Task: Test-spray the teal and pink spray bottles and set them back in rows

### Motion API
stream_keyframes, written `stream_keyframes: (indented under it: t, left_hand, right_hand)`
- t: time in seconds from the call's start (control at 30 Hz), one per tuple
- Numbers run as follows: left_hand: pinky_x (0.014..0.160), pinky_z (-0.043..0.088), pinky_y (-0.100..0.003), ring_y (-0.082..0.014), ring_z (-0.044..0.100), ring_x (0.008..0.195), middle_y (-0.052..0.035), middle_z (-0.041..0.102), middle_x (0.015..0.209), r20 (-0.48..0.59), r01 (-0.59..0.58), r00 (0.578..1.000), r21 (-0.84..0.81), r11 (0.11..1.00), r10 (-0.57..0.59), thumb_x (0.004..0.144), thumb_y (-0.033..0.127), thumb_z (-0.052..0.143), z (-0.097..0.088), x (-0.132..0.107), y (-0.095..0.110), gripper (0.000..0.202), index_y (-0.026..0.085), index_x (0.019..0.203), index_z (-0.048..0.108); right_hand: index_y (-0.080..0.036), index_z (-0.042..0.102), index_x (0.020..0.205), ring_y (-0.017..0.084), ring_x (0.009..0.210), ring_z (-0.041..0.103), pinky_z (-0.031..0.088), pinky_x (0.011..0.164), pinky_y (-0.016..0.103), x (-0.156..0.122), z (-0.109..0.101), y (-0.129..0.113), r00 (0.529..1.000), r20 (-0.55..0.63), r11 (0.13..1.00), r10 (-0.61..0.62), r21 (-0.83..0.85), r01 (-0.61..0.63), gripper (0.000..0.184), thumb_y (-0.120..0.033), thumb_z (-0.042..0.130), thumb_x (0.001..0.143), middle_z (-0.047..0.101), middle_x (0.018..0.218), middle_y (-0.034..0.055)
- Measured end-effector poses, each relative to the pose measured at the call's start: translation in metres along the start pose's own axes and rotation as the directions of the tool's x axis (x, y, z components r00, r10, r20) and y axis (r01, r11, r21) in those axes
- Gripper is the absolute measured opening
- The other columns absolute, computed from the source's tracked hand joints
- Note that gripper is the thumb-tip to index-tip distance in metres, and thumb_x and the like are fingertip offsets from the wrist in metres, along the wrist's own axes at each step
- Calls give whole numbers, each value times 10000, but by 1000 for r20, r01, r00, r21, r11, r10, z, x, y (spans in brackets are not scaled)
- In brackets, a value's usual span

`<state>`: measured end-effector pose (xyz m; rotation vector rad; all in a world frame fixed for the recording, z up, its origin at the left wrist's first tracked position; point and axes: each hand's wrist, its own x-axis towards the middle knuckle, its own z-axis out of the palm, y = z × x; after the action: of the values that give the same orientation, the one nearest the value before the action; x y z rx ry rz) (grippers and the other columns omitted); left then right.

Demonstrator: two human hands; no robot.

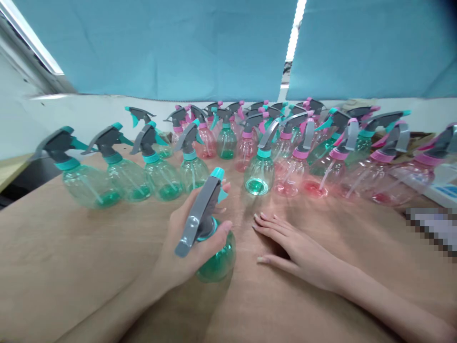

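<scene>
My left hand is wrapped round the neck of a green spray bottle, thumb on the near side. Its grey head with a teal nozzle points away from me, and part of the bottle is hidden behind the hand. To the right, my right hand rests on the wooden table, fingers stretched out and holding nothing. Beyond it stands another green spray bottle with a teal collar. Next to that one is a pink spray bottle.
Several green spray bottles line the left side. Several pink ones stand at the right, with more of both colours behind. A blurred-out flat object lies at the right edge. A blue curtain hangs behind the table.
</scene>
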<state>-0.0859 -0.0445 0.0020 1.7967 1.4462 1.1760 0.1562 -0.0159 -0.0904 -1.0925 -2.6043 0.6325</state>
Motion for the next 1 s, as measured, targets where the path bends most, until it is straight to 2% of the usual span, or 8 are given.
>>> stream_keyframes:
  t: [0.17, 0.23, 0.33, 0.47, 0.7, 0.8, 0.9, 1.0]
  left_hand:
    - [761, 600, -337, -222, 723, 911, -25, 709, 1186, -4, 23, 1000, 23, 999, -23, 759, 270, 650, 1, -1, -3, 501, 281, 1250, 551]
    - [695, 597, -317, -193, 713, 785, -24, 713, 1152, 1, 26, 1000, 13, 1000, -26, 763, 273, 649, 2, -1, -3, 504, 276, 1258, 552]
    - [606, 576, -294, -128, 612, 569, -27, 710, 1117, 16, 40, 999, -29, 999, -40, 763, 264, 655, 2, -1, -3, 498, 264, 1250, 555]
    - [596, 552, -280, -79, 480, 460, -7, 710, 1044, 37, 44, 998, -57, 997, -42, 760, 230, 654, 2, -2, -3, 503, 269, 1252, 555]
    - [523, 506, -265, -81, 467, 455, -21, 695, 1097, 31, 30, 999, -53, 998, -29, 755, 251, 641, 2, -2, -3, 506, 279, 1252, 548]
    - [474, 466, -254, -87, 430, 440, 2, 679, 911, 41, 41, 998, -50, 998, -39, 752, 269, 633, 2, -2, -2, 475, 272, 1220, 553]
    - [482, 454, -251, -101, 416, 449, 52, 567, 704, 49, 29, 998, -55, 998, -27, 761, 263, 616, 1, -1, -2, 422, 265, 1178, 553]
    - [492, 441, -248, -109, 402, 461, 77, 460, 636, 56, 10, 998, -70, 997, -6, 760, 231, 601, 1, 0, -1, 405, 265, 1160, 548]
  right_hand:
    - [-159, 437, 1472, 272, 1468, 269, 259, 1198, 500, 1, -1, 0, 1000, 23, 1000, 9, -15, -9, 705, -624, 462, 942, 348, 1574, 89]
    - [-157, 438, 1471, 276, 1468, 268, 257, 1197, 509, 1, -1, -1, 1000, 26, 1000, 11, -13, -10, 705, -623, 463, 942, 347, 1574, 93]
    - [-163, 446, 1466, 286, 1464, 277, 259, 1193, 524, 1, -1, -1, 1000, 18, 1000, 6, -3, -6, 692, -612, 480, 940, 356, 1569, 100]
    - [-173, 455, 1461, 294, 1458, 289, 265, 1189, 531, 0, 0, 0, 1000, 3, 1000, -1, 7, 1, 677, -597, 505, 935, 373, 1561, 106]
    - [-164, 439, 1470, 283, 1465, 274, 255, 1193, 526, 0, 1, 1, 1000, 7, 1000, -5, -8, 5, 688, -603, 485, 942, 356, 1569, 100]
    - [-164, 438, 1470, 280, 1467, 270, 252, 1193, 525, 0, 0, 1, 1000, 14, 1000, -1, -15, 2, 689, -609, 474, 945, 347, 1572, 99]
    - [-170, 438, 1471, 281, 1465, 274, 260, 1191, 525, 1, 0, 1, 1000, 15, 1000, 1, -15, -1, 691, -613, 477, 942, 349, 1572, 96]
    - [-168, 439, 1470, 280, 1465, 274, 259, 1192, 524, 1, 1, 1, 1000, 23, 1000, 4, -20, -4, 692, -615, 471, 943, 350, 1571, 96]
